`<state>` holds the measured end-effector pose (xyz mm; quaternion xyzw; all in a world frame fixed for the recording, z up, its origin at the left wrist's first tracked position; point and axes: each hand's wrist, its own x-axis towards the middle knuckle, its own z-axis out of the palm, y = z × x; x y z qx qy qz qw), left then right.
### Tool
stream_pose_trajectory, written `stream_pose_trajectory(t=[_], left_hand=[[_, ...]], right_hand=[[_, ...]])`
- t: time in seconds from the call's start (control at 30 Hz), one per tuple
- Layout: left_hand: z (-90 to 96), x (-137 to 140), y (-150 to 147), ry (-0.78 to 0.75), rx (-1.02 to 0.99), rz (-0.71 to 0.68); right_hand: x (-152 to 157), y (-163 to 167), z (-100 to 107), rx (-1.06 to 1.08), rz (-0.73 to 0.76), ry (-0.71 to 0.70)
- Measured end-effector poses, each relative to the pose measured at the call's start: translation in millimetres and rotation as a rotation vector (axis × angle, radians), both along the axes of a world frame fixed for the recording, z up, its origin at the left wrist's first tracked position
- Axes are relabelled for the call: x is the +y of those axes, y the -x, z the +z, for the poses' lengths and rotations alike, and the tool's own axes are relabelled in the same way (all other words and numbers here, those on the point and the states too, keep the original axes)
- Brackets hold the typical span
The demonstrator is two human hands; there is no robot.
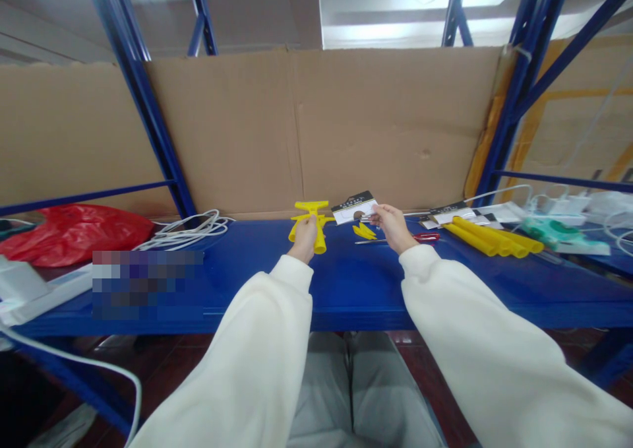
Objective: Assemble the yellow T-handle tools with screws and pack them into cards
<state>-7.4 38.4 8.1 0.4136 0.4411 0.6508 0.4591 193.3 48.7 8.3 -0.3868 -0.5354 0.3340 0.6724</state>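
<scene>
My left hand is closed around a yellow plastic part with several stubby tube-like arms, held just above the blue table. Beside the right edge of a white card with a black top, the fingers of my right hand are pinched together. What sits between those fingertips is too small to make out. Below the card lie several small yellow pieces. A screwdriver with a red handle lies under and past my right hand, its metal shaft pointing left.
Several yellow tubes lie to the right, near more cards. Further right are a green-and-white object and white cables. A red plastic bag, a coiled white cable and a power strip occupy the left. Cardboard walls the back.
</scene>
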Motion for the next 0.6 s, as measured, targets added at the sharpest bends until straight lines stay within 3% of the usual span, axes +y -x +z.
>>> stream_pose_trajectory(t=[0.1,0.33,0.6], left_hand=[[2.4,4.2,0.3,0.066,-0.099,0.099],[9.5,1.3,3.4,0.038,-0.178,0.212],[2.4,2.6,2.4,0.035,-0.149,0.104]], right_hand=[[-2.9,1.3,0.8,-0.027,0.068,0.001],[-11.2,6.1,1.0,-0.041,0.168,0.054],[-16.7,10.7,-2.2,-0.099,0.272,0.078]])
